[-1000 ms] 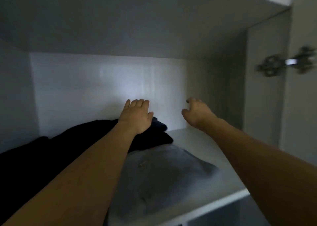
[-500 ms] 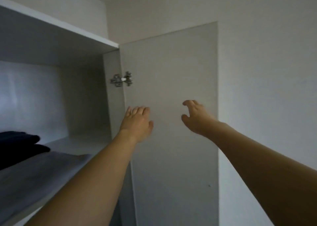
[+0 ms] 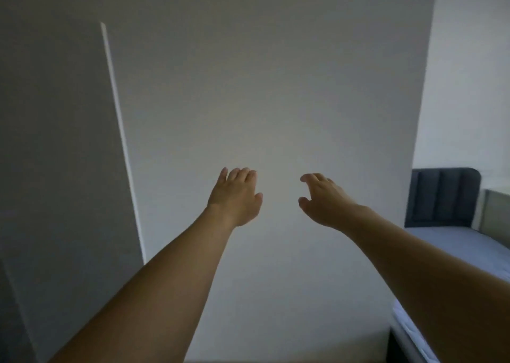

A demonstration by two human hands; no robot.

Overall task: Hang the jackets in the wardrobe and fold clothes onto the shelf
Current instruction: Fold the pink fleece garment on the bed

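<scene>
Both arms reach forward in front of a plain white wall (image 3: 276, 86). My left hand (image 3: 236, 195) is held out with fingers relaxed and holds nothing. My right hand (image 3: 321, 200) hangs beside it with loosely curved fingers, also holding nothing. The open wardrobe door (image 3: 60, 155) stands at the left edge, seen from its side. No jackets, folded clothes or shelf are in view.
A bed (image 3: 458, 246) with a grey mattress and a dark padded headboard (image 3: 441, 197) stands at the right, beyond the wall corner. The wardrobe door's white edge (image 3: 121, 142) runs down the left side.
The view has swung right, away from the shelf with the folded dark and grey clothes, past the door, to the wall and bed. Both hands stay out in front, holding nothing.
</scene>
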